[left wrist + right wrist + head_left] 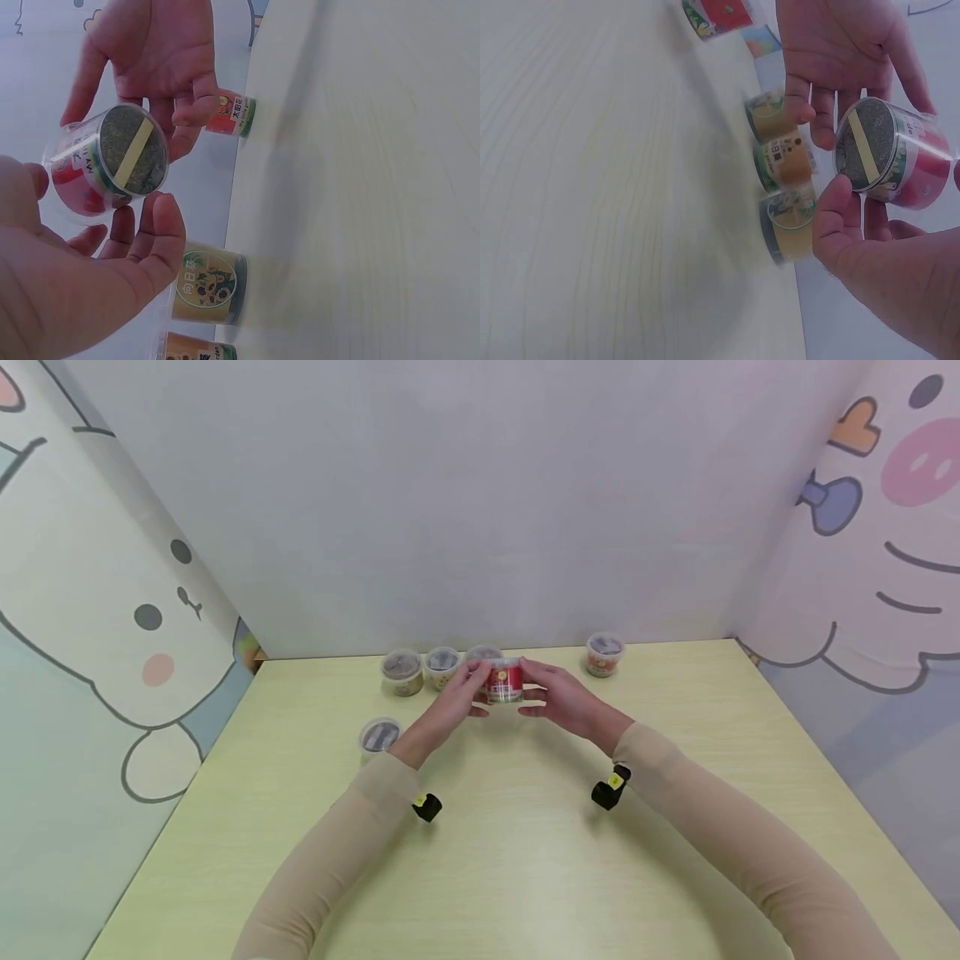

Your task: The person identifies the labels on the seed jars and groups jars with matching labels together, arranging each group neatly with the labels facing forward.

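Observation:
Both hands hold a small clear plastic tub (505, 682) with a red label, raised over the back of the table. My left hand (454, 695) grips its left side, thumb high on the wall and fingers around it. From the right, my right hand (564, 697) holds the opposite side in the same manner. The wrist views show the tub's base (135, 150) tilted toward the cameras, with dark, grainy contents behind it and a pale yellow strip (864, 146) across it. Behind the tub, a similar lidded tub (482, 652) is partly hidden.
Two lidded tubs, one larger (402, 673) and one smaller (442, 667), stand along the table's back edge. Another tub (604, 654) stands back right. Close to the left forearm is one more (379, 737). A pale wall (480, 510) rises behind the table (510, 860), with cartoon-printed panels at both sides.

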Tool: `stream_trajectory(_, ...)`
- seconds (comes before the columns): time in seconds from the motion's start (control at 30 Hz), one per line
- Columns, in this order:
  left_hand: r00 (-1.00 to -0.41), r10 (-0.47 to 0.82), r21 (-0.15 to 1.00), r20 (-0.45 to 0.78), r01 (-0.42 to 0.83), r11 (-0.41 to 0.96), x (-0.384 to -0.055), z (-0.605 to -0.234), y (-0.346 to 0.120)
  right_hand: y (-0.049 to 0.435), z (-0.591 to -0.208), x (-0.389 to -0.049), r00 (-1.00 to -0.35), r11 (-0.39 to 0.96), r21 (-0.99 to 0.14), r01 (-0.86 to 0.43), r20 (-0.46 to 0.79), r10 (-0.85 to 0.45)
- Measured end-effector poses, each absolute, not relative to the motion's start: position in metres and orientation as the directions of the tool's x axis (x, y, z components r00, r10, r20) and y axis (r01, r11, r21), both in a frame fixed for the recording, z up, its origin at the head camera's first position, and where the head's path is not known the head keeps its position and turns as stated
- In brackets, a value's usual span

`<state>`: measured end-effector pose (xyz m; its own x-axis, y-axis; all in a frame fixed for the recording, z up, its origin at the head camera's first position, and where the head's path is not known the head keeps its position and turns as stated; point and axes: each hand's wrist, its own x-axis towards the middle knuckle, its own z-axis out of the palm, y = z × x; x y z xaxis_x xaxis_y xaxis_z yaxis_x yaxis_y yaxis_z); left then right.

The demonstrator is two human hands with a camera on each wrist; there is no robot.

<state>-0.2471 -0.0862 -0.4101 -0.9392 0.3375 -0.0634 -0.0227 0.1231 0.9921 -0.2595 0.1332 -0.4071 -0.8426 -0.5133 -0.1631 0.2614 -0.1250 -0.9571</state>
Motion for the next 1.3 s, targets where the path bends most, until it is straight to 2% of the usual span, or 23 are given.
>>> stream_trajectory(0.63,-0.934,0.346,0.988,-0.091,-0.042,0.147,-0.245,-0.409,-0.095,0.131,-0.409,-0.261,-0.833,-0.095,-0.963,0.254,-0.167,-0.528)
stream_trajectory(0.97,-0.905,0.409,0.971,-0.116,-0.015,0.240,-0.239,-0.382,-0.120,0.121,-0.398,-0.257,-0.822,-0.109,-0.964,0.240,-0.142,-0.552)
stream_trajectory(1.17,-0.866,0.482,0.927,-0.137,0.060,0.371,-0.234,-0.359,-0.145,0.108,-0.391,-0.250,-0.793,-0.034,-0.989,0.145,-0.096,-0.602)
stream_trajectory(1.3,-0.827,0.540,0.878,-0.159,0.132,0.461,-0.230,-0.347,-0.163,0.098,-0.395,-0.248,-0.766,0.026,-0.999,0.033,-0.043,-0.641)
